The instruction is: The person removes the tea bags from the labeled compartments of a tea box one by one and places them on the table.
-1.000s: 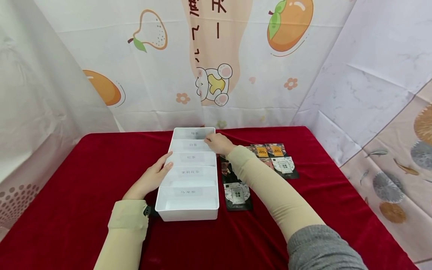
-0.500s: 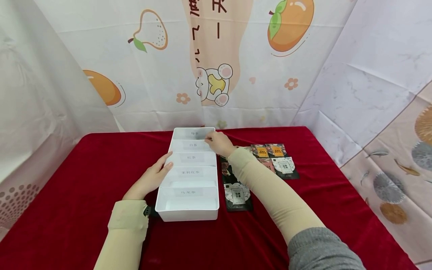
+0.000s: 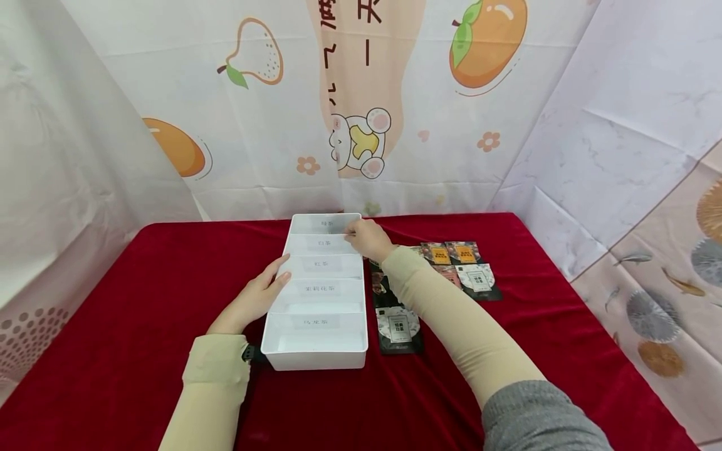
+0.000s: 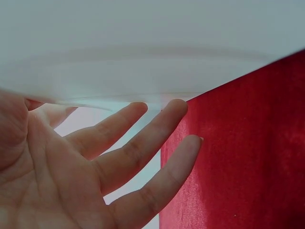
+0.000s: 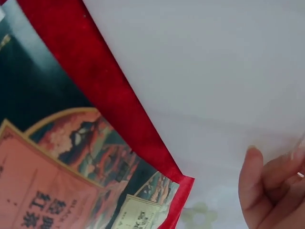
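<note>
A long white box (image 3: pixel 313 358) with a row of labelled compartments stands in the middle of the red-covered table. My left hand (image 3: pixel 259 294) rests against its left side; in the left wrist view the fingers (image 4: pixel 138 148) are straight, tips right at the white wall. At the far right of the box, my right hand (image 3: pixel 369 239) reaches over the rim, its curled fingertips pinching the divider (image 3: pixel 318 235) between the two farthest compartments. The right wrist view shows the right hand (image 5: pixel 276 186) at the edge, thumb and curled fingers together, partly out of frame.
Several tea packets lie right of the box, some hidden under my right arm: a white-and-black one (image 3: pixel 400 327) near, another (image 3: pixel 478 280) farther right, two orange-labelled ones (image 3: pixel 464 253) behind. A dark packet with a red label (image 5: pixel 52 191) lies beside the box. A printed curtain (image 3: pixel 254 156) hangs behind.
</note>
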Tool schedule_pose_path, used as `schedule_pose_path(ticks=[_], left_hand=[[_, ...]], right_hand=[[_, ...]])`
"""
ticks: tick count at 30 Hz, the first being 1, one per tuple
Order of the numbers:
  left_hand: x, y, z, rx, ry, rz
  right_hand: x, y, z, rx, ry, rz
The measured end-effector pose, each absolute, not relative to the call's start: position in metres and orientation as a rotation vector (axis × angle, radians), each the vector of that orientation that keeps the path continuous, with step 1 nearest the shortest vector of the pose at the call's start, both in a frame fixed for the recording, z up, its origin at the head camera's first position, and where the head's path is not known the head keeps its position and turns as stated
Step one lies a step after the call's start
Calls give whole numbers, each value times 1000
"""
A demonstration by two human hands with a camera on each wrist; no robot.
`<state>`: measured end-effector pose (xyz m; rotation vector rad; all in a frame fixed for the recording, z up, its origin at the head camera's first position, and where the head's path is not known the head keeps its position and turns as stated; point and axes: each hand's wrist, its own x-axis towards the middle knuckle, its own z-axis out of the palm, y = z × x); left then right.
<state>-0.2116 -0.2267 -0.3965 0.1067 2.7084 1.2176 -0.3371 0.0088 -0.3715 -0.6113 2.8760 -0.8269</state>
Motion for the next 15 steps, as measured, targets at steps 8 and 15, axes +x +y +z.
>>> schedule_pose_path(ticks=[8, 15], left_hand=[[-212, -226, -396, 118, 2710, 1217], [-212, -226, -397, 117, 2709, 1219]], right_hand=[[-341, 13, -371, -619, 2844, -875], [-341, 17, -366, -605, 2804, -965]])
